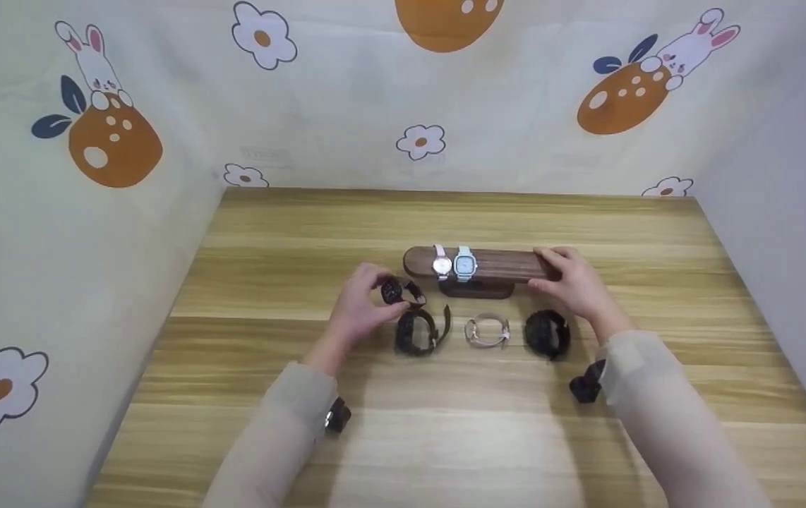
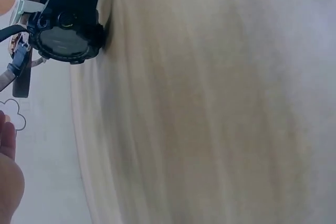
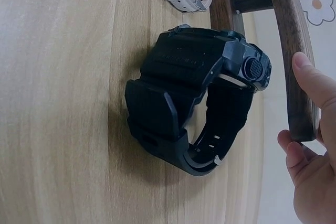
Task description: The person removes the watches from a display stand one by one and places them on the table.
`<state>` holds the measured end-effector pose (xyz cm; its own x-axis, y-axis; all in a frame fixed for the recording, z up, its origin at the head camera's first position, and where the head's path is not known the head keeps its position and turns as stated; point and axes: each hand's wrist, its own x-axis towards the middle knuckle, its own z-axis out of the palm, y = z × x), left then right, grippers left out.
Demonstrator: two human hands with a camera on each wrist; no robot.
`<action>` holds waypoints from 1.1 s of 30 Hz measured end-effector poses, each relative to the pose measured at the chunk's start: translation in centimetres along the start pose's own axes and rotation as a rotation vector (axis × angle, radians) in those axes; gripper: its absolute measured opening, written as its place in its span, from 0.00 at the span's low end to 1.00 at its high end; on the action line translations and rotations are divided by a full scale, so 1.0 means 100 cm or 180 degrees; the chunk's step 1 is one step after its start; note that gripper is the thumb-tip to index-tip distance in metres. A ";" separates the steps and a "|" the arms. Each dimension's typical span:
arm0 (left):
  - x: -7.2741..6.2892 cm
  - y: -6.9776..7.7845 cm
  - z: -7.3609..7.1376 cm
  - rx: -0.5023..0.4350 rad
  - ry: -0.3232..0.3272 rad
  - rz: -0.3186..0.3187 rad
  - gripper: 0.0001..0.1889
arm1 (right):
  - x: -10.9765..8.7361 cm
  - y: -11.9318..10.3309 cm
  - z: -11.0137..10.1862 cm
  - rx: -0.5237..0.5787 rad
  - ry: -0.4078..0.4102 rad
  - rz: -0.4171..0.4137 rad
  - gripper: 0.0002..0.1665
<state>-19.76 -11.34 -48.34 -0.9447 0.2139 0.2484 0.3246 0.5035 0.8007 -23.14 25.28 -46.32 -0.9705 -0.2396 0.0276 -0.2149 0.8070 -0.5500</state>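
Observation:
My left hand (image 1: 361, 302) pinches a small dark wristwatch (image 1: 393, 291) with an open strap loop, just off the left end of the wooden watch stand (image 1: 516, 267). In the left wrist view only an edge of that hand (image 2: 9, 177) shows. My right hand (image 1: 578, 286) grips the stand's right end, thumb on one side and fingers round the other. The right wrist view shows that hand (image 3: 315, 124) on the dark wooden bar (image 3: 295, 51). A pink-strapped watch (image 1: 442, 264) and a light blue square watch (image 1: 465, 264) sit side by side round the bar's left part.
In front of the stand lie a black watch (image 1: 413, 335) with its strap end sticking up, a pale-strapped watch (image 1: 488, 331) and a chunky black watch (image 3: 178, 77). The wooden tabletop (image 1: 445, 437) meets patterned cloth walls (image 1: 332, 127) at the back and sides.

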 end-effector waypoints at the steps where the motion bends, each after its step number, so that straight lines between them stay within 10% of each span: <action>1: -0.001 0.000 0.000 -0.0016 -0.0009 0.0001 0.25 | 0.000 0.000 0.000 0.0000 -0.0004 0.0008 0.39; 15: -0.018 0.005 -0.002 -0.0227 -0.0682 -0.0270 0.25 | -0.001 -0.001 0.001 0.0052 0.0012 0.0050 0.40; 33: -0.037 0.004 0.006 0.0103 -0.1182 0.0143 0.25 | -0.001 0.000 0.002 0.0053 0.0027 0.0035 0.39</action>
<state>-16.05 -11.43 -49.24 -0.8502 0.5226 0.0636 0.3723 0.5115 0.7744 -23.00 25.18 -46.51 -0.9737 -0.2260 0.0284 -0.2023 0.8005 -0.5642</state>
